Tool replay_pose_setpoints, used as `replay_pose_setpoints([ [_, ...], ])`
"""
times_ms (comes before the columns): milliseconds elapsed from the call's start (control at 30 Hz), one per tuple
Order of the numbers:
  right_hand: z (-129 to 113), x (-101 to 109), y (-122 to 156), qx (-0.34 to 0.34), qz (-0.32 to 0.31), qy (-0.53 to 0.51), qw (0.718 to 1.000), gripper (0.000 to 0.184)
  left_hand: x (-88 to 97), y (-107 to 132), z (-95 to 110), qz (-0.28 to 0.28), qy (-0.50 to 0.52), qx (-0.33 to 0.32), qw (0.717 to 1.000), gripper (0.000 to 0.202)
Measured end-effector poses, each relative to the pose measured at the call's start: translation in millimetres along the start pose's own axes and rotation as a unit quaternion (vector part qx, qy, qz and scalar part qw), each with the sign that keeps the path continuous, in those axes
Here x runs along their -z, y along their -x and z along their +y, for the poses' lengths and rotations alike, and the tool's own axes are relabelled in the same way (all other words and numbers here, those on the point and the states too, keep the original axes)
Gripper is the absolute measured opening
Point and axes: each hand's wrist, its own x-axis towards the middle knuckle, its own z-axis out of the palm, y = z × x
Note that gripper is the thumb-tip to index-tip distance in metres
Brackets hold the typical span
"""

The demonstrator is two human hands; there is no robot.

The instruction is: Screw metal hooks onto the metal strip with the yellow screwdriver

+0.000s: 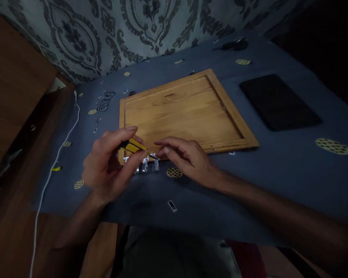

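Note:
In the head view my left hand (108,166) grips a yellow and black screwdriver (135,145) between thumb and fingers. Its dark shaft points right and down to the near edge of a framed wooden board (174,116). Right at the tip, the fingers of my right hand (190,158) are curled close together; whatever sits between them is too small to make out. Several shiny metal hooks (145,165) hang along the board's near left edge, below the screwdriver, partly covered by my left thumb.
A dark flat tablet-like slab (280,102) lies right of the board. Loose metal hooks (104,101) lie to the left. A dark object (234,44) rests at the back. A white cable (58,154) runs down the left side of the blue patterned tablecloth (208,216).

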Motion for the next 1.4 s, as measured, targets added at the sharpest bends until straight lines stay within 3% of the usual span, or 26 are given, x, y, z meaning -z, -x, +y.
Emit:
replay_pose_setpoints([
  [500,-0.9,0.1,0.0,0.008,-0.011,0.006,1.000,0.032,0.1,5.2,-1.3,-0.038,0.007,0.015,0.999,0.049],
  [667,-0.8,-0.2,-1.3,0.016,-0.014,0.014,1.000,0.032,0.5,5.1,-4.0,-0.033,-0.025,-0.008,0.999,0.050],
  [1033,-0.1,0.7,-1.4,0.033,-0.009,0.028,0.999,0.031,3.3,5.1,-4.6,-0.084,-0.017,-0.002,0.996,0.051],
  [1400,-1.0,1.5,-2.0,0.037,-0.014,0.030,0.999,0.031,2.3,2.4,-1.2,-0.067,0.003,0.000,0.998,0.055],
])
